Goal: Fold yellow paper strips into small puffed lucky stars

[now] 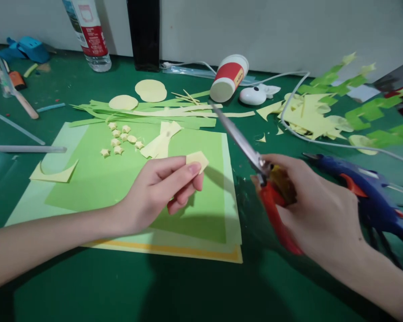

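Between thumb and fingers, my left hand [164, 185] pinches a small pale-yellow piece of paper [198, 160] with angled corners. It is held above stacked green paper sheets [201, 205]. My right hand [317, 208] grips scissors [246, 147] with red handles, their blades pointing up and left toward the paper cup. The blades look closed together and are apart from the yellow piece. Small folded paper stars [118, 150] lie on the green sheet beyond my left hand, beside a bow-shaped yellow paper piece [161, 139].
Green paper strips [147, 117] and pale-yellow circles [151, 91] lie behind the sheets. A tipped paper cup [229, 79], a water bottle [90, 38] and a white cable [322, 142] are at the back. Yellow scraps [305, 114] and a blue glue gun [362, 188] lie right.
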`<state>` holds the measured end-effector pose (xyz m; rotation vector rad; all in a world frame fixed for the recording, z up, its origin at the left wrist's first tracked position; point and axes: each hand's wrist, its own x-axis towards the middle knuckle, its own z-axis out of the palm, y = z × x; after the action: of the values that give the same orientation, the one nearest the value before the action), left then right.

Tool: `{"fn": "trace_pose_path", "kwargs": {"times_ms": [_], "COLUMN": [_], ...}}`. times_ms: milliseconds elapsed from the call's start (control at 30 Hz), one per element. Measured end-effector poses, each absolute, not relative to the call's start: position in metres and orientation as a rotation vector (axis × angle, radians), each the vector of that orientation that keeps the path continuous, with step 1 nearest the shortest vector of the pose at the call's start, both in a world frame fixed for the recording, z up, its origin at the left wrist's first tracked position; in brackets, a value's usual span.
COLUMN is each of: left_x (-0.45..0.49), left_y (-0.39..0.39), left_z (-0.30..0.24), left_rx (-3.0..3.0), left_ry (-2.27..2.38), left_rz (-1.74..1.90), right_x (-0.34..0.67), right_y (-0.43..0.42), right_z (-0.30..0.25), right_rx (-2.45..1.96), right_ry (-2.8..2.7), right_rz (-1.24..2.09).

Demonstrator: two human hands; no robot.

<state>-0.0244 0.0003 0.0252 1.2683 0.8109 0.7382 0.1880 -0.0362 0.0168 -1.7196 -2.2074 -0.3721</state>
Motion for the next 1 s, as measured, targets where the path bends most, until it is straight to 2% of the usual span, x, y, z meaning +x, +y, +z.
{"fn": "trace_pose_path", "kwargs": {"times_ms": [133, 233, 467, 533, 567, 767, 900, 1000], "left_x": [-0.024, -0.024, -0.025, -0.025, -0.025, -0.024, -0.024, -0.024], "left_y": [0.000, 0.001, 0.002, 0.001, 0.001, -0.002, 0.000, 0.002], "left_z": [0.028, 0.028, 0.027, 0.029, 0.029, 0.031, 0.033, 0.034], "left_rx": [1.372, 1.384, 1.352, 1.361, 1.365, 1.383, 1.482, 1.508], "left_ry": [0.824, 0.793, 0.740, 0.738, 0.739, 0.663, 0.599, 0.589], "left_rz": [0.706, 0.696, 0.556, 0.519, 0.505, 0.367, 0.273, 0.222], "right_x": [0.197, 0.202, 0.206, 0.205, 0.203, 0.172, 0.159, 0.158], "right_y": [-0.017, -0.007, -0.023, -0.030, -0.033, -0.035, -0.035, -0.037], "right_z": [0.018, 0.017, 0.036, 0.045, 0.049, 0.046, 0.039, 0.040], "right_rx": [-2.201, -2.322, -2.393, -2.137, -1.941, -1.207, -0.991, -0.917], "right_ry": [-2.107, -2.130, -2.203, -2.131, -2.114, -2.212, -2.131, -2.124], "right_rz": [-0.101, -0.032, -0.320, -0.599, -0.603, 0.513, 0.734, 0.672]}}
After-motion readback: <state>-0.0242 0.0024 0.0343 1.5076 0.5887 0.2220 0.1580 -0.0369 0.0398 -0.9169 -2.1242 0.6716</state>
